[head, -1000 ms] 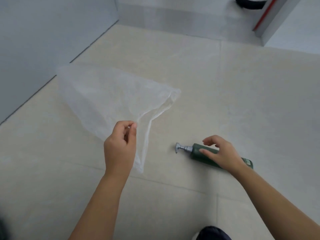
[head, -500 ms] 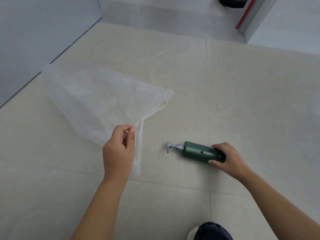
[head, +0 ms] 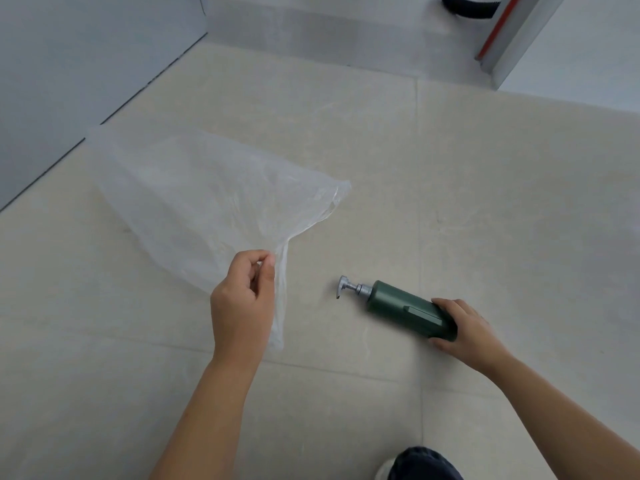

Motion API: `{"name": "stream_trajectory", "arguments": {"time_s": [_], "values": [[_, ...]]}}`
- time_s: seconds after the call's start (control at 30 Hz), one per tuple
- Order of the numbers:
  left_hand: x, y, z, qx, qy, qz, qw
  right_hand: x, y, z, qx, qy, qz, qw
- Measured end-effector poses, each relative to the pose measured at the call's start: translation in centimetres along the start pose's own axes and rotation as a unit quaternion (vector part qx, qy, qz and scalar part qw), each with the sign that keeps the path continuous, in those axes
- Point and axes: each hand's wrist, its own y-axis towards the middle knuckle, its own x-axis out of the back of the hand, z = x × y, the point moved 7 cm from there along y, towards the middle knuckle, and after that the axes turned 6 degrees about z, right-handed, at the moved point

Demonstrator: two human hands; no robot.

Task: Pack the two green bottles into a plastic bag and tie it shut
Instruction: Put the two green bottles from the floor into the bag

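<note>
Pale beige floor tiles (head: 485,202) fill most of what I see, with thin grout lines running across the lower part and down the right-centre of the frame. Along the upper left a grey-blue wall (head: 69,64) meets the floor at a dark seam, and in the upper right corner I can make out a white panel with a red strip (head: 495,26) beside a black curved object (head: 467,8) cut off by the top edge.

My left hand (head: 242,306) sits at centre frame, closed in a pinch with thumb and fingertips gripping the edge of the plastic bag (head: 207,195). That bag is thin, clear and crinkled; it spreads from the pinch up toward the left of the frame, with one corner reaching to the right at mid-height and a narrow strip hanging down beside my hand. I cannot tell how much of it rests on the tiles and how much is lifted.

To the lower right of centre, the green bottle (head: 405,306) lies on its side on the floor, its silver pump head (head: 344,285) pointing left toward the bag but well apart from it. My right hand (head: 467,330) is wrapped around the bottle's base end, fingers over the top and thumb underneath, gripping it. I see only this one green bottle.

At the bottom edge, right of centre, a dark shoe with a white sole (head: 419,465) pokes into the frame.
</note>
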Motion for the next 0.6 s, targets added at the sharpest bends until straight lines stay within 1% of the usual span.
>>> {"name": "stream_trajectory", "arguments": {"time_s": [0.2,0.6], "values": [[-0.3,0.0,-0.2,-0.003,-0.004,-0.003,1.000,-0.3,-0.1,0.1,0.005,0.018,0.010,1.000],[0.1,0.1,-1.0,-0.014,-0.011,-0.018,1.000,-0.3,-0.4,1.1,0.000,0.051,-0.017,0.999]]}}
